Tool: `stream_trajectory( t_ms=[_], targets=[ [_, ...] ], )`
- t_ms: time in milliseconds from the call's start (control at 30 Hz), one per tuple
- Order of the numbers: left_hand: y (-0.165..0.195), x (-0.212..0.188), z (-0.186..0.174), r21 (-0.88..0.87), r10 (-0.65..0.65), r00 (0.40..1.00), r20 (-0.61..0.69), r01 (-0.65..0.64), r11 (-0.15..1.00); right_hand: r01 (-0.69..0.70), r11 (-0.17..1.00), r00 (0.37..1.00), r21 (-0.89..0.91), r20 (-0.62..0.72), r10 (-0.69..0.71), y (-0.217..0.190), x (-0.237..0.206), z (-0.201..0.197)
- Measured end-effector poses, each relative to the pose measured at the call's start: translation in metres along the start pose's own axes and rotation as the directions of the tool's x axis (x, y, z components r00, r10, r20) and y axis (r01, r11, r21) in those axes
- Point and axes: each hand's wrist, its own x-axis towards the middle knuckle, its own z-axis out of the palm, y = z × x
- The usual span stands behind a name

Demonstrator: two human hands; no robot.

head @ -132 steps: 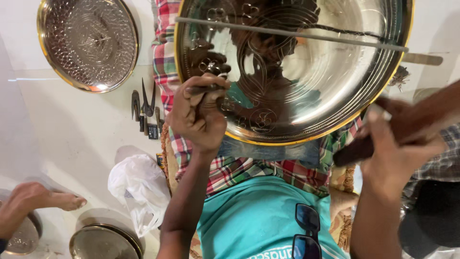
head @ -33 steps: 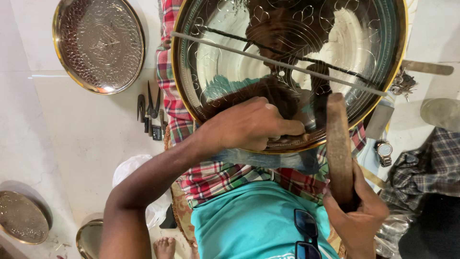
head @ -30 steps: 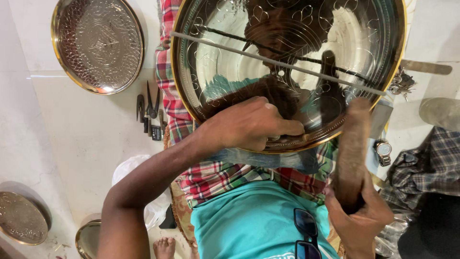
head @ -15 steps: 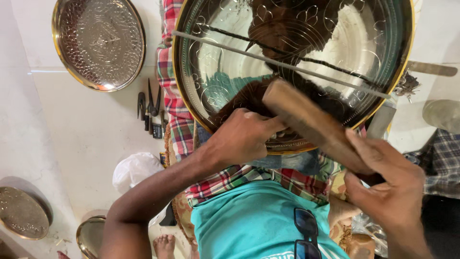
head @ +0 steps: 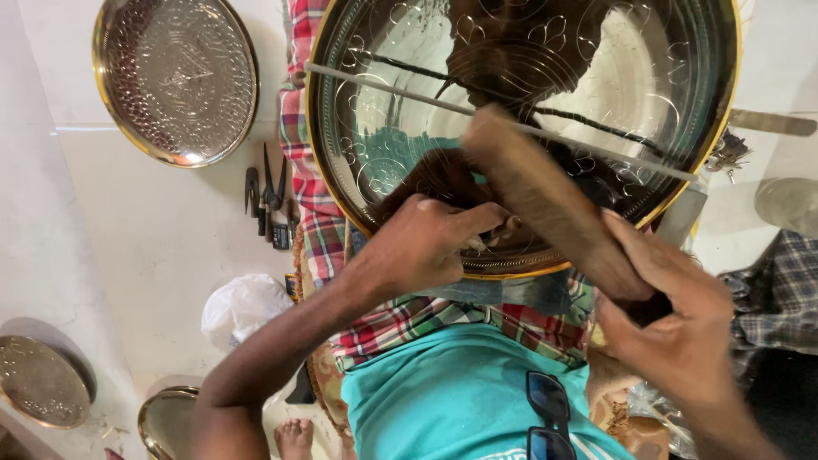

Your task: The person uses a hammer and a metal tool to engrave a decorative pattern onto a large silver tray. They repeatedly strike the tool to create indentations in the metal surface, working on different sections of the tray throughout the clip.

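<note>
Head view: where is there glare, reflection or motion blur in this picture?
Head view: the big plate shines like a mirror, with white glare patches and dark reflections; the wooden block in the right hand looks smeared by motion; the left hand is sharper; the small plate shows soft, even light.

The floor is pale, smooth stone or tile, with a faint seam running across it near the top left. A round embossed metal tray with a gold rim lies flat on it at the upper left. Just below the tray, a few dark hand tools lie side by side. A crumpled white plastic bag sits lower down. Two smaller brass-coloured dishes rest near the bottom left corner. Checked grey cloth lies at the right edge. The light is soft and even.
</note>
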Motion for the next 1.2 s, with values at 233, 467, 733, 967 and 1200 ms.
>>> stream_trajectory(
  t_ms=[233, 467, 733, 967, 1200],
  targets=[
    [-0.003, 0.014, -0.016, 0.071, 0.121, 0.965, 0.235, -0.141, 0.987, -0.030, 0.995, 0.963, 0.093, -0.264, 0.054, 0.047, -0.062, 0.039],
    [-0.009, 0.028, -0.011, 0.174, 0.230, 0.930, 0.286, -0.286, 0.942, -0.058, 0.978, 0.906, -0.201, -0.423, -0.033, 0.039, -0.078, 0.054],
    [-0.003, 0.010, -0.003, 0.048, 0.255, 0.967, -0.016, -0.254, 0.966, -0.106, 0.986, 0.960, 0.132, -0.246, 0.136, 0.016, -0.046, 0.024],
    [0.008, -0.014, 0.006, 0.093, -0.058, 0.989, -0.137, 0.071, 0.993, 0.097, 0.986, 0.992, -0.135, -0.071, -0.107, -0.001, 0.007, -0.006],
    [0.029, -0.029, 0.034, -0.024, -0.192, 0.823, -0.535, 0.212, 0.977, 0.393, 0.919, 0.906, -0.012, 0.179, -0.385, -0.042, 0.066, -0.014]
  ],
)
